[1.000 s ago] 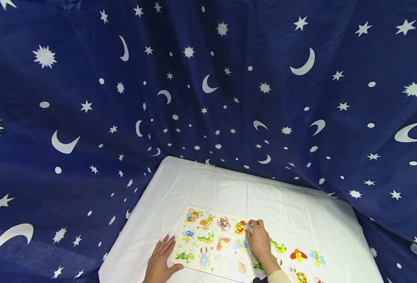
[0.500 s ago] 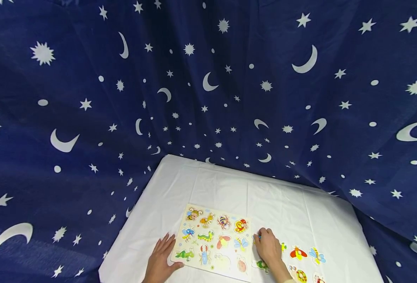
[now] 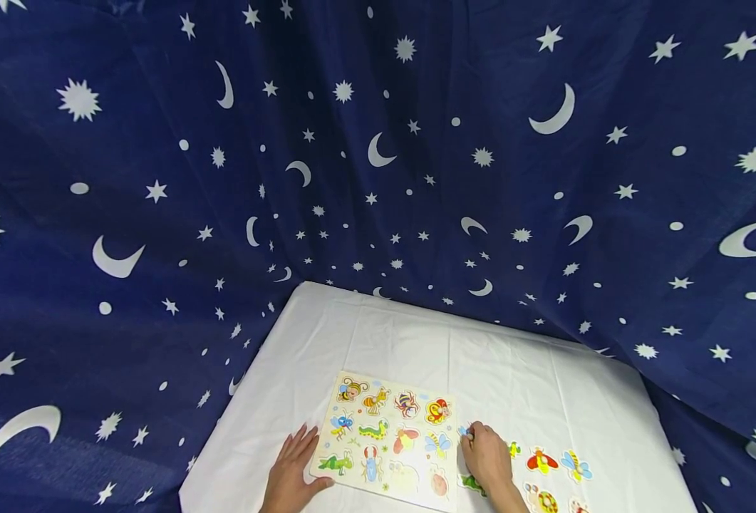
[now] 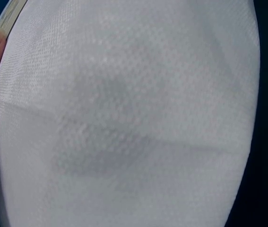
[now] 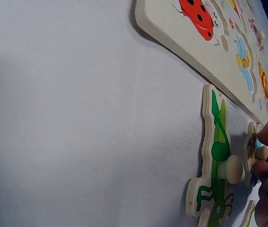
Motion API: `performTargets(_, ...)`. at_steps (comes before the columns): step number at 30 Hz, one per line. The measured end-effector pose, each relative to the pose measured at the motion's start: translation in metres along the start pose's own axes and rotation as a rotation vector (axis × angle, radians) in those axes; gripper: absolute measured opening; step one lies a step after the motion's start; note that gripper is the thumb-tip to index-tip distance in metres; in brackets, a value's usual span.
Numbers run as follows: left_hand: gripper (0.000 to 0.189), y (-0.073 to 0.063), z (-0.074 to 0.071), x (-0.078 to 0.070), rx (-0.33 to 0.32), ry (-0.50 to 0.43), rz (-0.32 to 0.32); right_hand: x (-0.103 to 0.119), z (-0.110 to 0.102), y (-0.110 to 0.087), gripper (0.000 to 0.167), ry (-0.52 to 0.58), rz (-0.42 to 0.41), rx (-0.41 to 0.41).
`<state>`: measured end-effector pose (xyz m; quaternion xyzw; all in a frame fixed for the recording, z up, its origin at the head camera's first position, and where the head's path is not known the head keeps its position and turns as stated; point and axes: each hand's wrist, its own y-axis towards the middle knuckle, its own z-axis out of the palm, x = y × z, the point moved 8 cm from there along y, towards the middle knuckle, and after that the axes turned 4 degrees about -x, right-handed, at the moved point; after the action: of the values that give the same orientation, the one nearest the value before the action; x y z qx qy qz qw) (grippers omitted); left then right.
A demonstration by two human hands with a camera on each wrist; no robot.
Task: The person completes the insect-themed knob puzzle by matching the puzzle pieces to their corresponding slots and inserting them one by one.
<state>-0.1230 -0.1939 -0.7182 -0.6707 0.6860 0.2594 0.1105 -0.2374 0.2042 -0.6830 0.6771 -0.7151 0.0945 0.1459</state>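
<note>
Blue bug: just beside board, on or barely above worktop. Presumably light, stiff wood; best taken by knob. Right grip: nearly closed, fingertips about knob. Left grip: spread, nothing held, thumb against board.

There are two hands, one twelve-figure board and at least seven loose pieces.

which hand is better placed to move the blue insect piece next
Right, most likely: the right hand appears to pinch the knob of the blue insect piece, beside the board. The left hand rests at the board's opposite edge, away from that piece.
</note>
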Motion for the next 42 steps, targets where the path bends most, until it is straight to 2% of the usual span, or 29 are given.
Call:
performTargets(10,0.1,-0.001,-0.004,-0.003,-0.061,0.012,0.048,-0.005,0.001,-0.006,0.014,0.013,0.058,0.009)
performTargets(17,0.102,-0.001,-0.003,-0.003,-0.053,0.004,0.039,-0.007,0.001,-0.005,0.016,0.003,0.068,0.003)
performTargets(26,0.104,0.001,-0.002,-0.002,-0.026,0.005,0.026,-0.002,-0.011,-0.001,0.018,0.044,0.043,-0.087)
performTargets(33,0.102,0.0,-0.002,-0.003,-0.008,0.006,0.017,0.02,-0.016,-0.004,0.02,0.087,-0.023,-0.135)
performTargets(42,0.104,-0.002,-0.002,-0.003,0.002,0.023,0.005,0.075,-0.015,-0.018,0.016,0.136,-0.182,-0.247)
